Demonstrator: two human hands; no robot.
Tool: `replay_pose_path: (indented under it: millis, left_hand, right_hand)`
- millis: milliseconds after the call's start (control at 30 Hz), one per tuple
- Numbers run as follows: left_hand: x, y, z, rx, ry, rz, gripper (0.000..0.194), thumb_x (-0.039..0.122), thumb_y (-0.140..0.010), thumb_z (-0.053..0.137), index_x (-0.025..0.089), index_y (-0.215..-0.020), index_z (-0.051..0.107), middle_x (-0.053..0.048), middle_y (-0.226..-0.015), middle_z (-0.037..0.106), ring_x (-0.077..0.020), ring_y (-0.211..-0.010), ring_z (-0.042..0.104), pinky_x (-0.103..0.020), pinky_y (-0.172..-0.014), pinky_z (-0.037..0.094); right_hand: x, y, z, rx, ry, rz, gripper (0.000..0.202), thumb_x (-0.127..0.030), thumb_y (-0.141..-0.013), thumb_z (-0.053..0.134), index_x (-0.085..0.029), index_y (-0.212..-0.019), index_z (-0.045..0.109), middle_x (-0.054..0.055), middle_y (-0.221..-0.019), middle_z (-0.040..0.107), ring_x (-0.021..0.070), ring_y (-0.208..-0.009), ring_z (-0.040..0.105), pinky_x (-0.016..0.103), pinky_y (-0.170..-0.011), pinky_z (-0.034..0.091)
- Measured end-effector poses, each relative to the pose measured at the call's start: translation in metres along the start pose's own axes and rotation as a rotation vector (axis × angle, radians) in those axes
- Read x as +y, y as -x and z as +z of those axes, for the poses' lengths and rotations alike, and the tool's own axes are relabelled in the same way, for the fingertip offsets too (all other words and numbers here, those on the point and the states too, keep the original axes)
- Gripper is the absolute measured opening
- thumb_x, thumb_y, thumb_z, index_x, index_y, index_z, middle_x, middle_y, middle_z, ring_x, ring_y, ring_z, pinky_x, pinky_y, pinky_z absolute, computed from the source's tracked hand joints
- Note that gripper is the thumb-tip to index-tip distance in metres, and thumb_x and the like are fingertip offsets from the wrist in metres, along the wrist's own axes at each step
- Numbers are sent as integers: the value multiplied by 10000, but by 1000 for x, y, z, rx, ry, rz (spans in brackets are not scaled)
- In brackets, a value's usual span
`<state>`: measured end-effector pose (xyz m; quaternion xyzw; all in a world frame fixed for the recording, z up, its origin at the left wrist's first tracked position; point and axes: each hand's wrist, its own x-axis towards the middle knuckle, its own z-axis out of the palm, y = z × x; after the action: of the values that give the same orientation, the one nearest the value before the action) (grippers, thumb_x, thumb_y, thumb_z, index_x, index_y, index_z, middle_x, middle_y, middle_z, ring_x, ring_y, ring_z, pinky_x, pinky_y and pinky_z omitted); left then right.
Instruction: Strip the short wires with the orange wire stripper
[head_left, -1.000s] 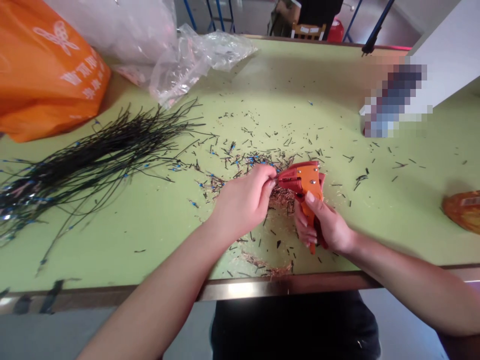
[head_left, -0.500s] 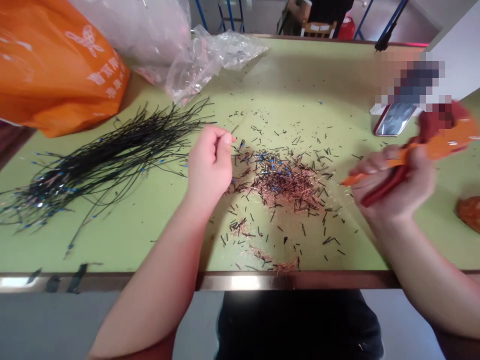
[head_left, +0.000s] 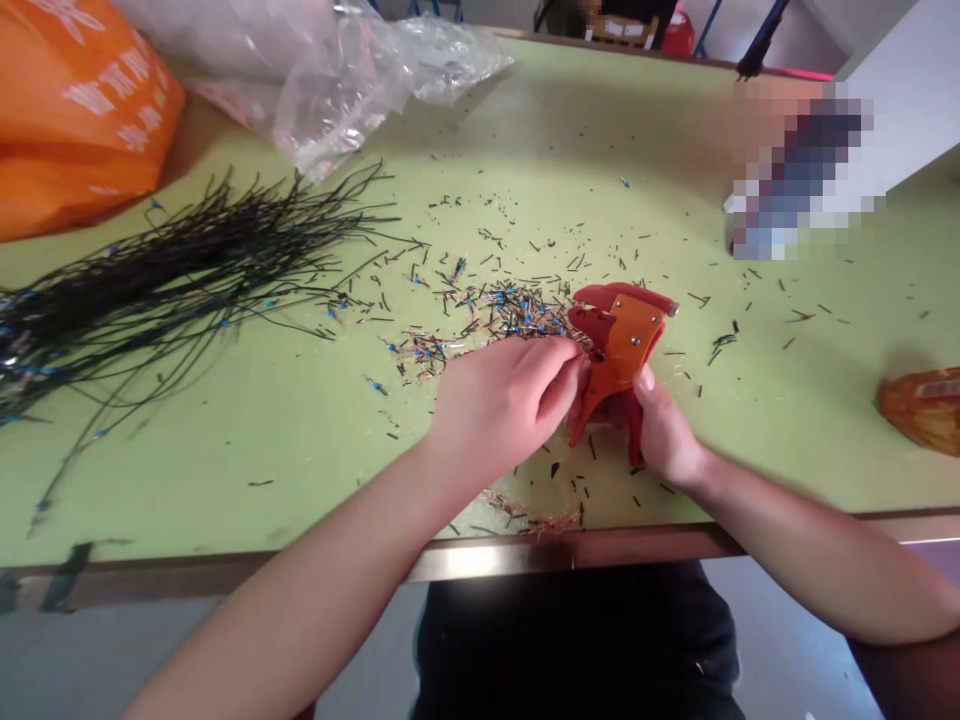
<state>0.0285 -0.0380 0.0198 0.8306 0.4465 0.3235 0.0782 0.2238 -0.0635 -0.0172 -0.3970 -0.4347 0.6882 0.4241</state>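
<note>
My right hand (head_left: 670, 430) is wrapped round the handles of a red and orange wire stripper (head_left: 630, 335), whose head points up and left. Beside the tool's jaws is my left hand (head_left: 510, 400), its fingers pinched together; whatever lies between them is too small or hidden to make out. Behind the hands lies a pile of short black wire scraps, copper strands and blue bits (head_left: 525, 312), partly covered by my left hand. A long bundle of black wires (head_left: 187, 250) with blue pieces on it rests on the green table (head_left: 240, 450) at the left.
An orange bag (head_left: 82, 120) stands at the far left, with clear plastic bags (head_left: 337, 90) beside it. At the right edge lies an amber object (head_left: 922, 410). A blurred-out item (head_left: 802, 180) leans by a white panel at the back right.
The wire stripper and my right hand have moved left, and the tool now stands upright over the scraps. My left hand has moved right, to its jaws. The whole view has shifted somewhat.
</note>
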Motion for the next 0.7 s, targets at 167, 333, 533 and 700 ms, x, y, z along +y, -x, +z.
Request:
replay_pose_path:
  millis: [167, 333, 533, 700]
  left_hand:
    - [3, 2, 0, -1, 14, 36, 268, 270, -1063, 476, 216, -936, 706, -1, -632, 659, -138, -571, 566, -282, -536, 354]
    - [5, 3, 3, 25, 5, 43, 281, 266, -1056, 475, 216, -898, 703, 7, -604, 642, -139, -547, 551, -285, -522, 327]
    - [5, 2, 2, 28, 28, 68, 250, 235, -1042, 487, 215, -908, 697, 14, -603, 648, -133, -544, 560, -281, -529, 348]
    - [6, 3, 1, 43, 28, 113, 236, 225, -1038, 491, 213, -921, 696, 16, -613, 657, -132, -547, 582, -280, -524, 368]
  right_hand:
    - [5, -2, -2, 30, -3, -5, 658, -876, -915, 459, -283, -1084, 689, 101, -933, 711, 339, -996, 713, 456, -680, 643]
    - [3, -1, 0, 45, 17, -17, 685, -887, -909, 436, -272, -1061, 696, 107, -958, 714, 344, -1033, 713, 447, -697, 645]
    - [3, 0, 0, 36, -20, -7, 643, -847, -951, 422, -294, -1137, 690, 100, -927, 706, 338, -981, 709, 468, -677, 643]
    - [2, 2, 1, 43, -12, -23, 656, -849, -964, 375, -281, -987, 701, 103, -779, 660, 322, -792, 684, 448, -544, 588]
